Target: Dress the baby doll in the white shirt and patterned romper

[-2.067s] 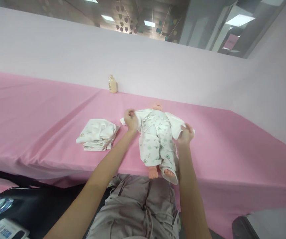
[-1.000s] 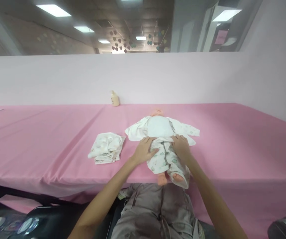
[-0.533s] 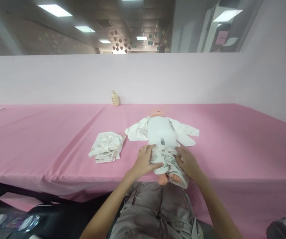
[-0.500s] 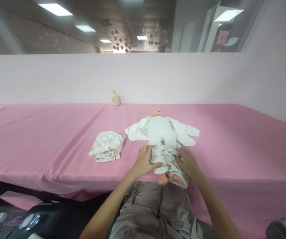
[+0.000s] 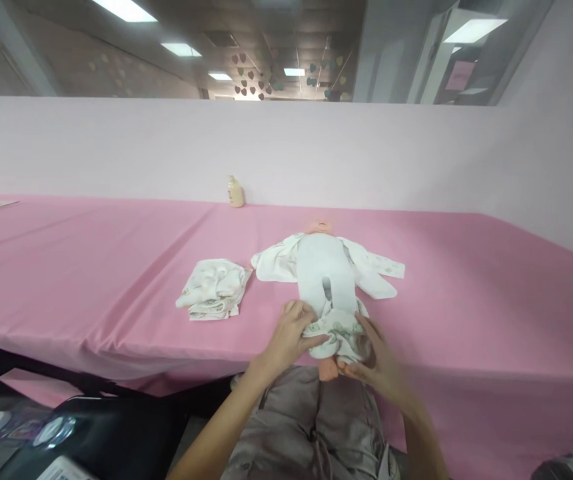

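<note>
A baby doll (image 5: 319,227) lies on its back on the pink-covered table, its head away from me. An open white patterned baby top (image 5: 279,259) spreads out under its arms, and a plain white diaper (image 5: 320,263) covers its belly. Patterned baby pants (image 5: 342,327) are bunched around the doll's legs, with a foot (image 5: 328,369) poking out below. My left hand (image 5: 291,337) grips the left side of the pants, thumb over the cloth. On the right side, my right hand (image 5: 379,357) holds the bunched cloth near the other foot, fingers curled round it.
Folded patterned baby clothes (image 5: 215,290) lie left of the doll. A pump bottle (image 5: 235,192) stands against the back wall. The table's front edge (image 5: 191,363) runs just before my lap. At lower left are a black chair (image 5: 96,433) and clear plastic containers (image 5: 54,431).
The pants have been pulled down toward the feet and bunched, baring more of the diaper. My right hand has moved lower, near the doll's foot. The view has shifted slightly.
</note>
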The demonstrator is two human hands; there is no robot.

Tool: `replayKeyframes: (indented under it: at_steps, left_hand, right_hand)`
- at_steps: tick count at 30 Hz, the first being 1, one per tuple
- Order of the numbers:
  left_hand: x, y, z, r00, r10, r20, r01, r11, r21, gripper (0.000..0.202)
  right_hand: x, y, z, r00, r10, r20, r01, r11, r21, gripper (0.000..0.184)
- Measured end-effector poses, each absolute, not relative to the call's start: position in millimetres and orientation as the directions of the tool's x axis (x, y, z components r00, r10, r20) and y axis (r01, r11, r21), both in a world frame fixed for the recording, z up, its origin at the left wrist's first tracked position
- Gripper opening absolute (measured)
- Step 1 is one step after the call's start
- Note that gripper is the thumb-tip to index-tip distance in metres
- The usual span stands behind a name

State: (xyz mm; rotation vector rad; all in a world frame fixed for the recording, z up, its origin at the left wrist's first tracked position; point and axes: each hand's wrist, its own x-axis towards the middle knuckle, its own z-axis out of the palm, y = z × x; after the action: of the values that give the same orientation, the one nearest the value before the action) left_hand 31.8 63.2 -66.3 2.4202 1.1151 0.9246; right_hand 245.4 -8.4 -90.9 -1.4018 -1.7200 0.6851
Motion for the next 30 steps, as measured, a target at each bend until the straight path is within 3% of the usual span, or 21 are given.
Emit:
replayKeyframes:
  at_steps: [3,6,14,19,22,30]
  left_hand:
    - [31.2,49.0,-69.3,0.482,0.765,0.428,0.500,-0.641,0.583,0.026]
    - [30.1,35.0,-70.0,0.450,0.799,0.399,0.500,-0.596,0.628,0.025]
    - [29.7,18.1,-51.5,0.448,0.865,0.226,0.579,-0.473,0.664,0.082]
    - [28.4,11.8,-43.7,0.484,0.851,0.205,0.608,-0.495,0.621,0.101]
    - [29.5,6.5,-42.6,0.475,0.849,0.231,0.639,-0.513,0.573,0.094]
    - [34.9,-6.3,-46.1,0.532,0.821,0.206,0.661,-0.555,0.505,0.039]
  right_hand:
    - [243.0,-16.7,-94.5,-0.072,0.971,0.228,0.461,0.236,-0.855,0.091]
    - [238.1,-20.9,-94.3,-0.033,0.974,0.223,0.360,0.220,-0.907,0.089]
    - [220.6,-36.6,-86.9,0.106,0.986,0.132,0.189,0.110,-0.976,0.077]
    - [213.9,-43.5,-88.9,0.214,0.957,0.195,0.381,0.102,-0.919,0.069]
    - [211.3,-44.5,-89.0,0.244,0.935,0.258,0.527,0.095,-0.844,0.063]
    - [201.8,-47.7,-97.6,0.116,0.838,0.533,0.782,0.254,-0.569,0.038]
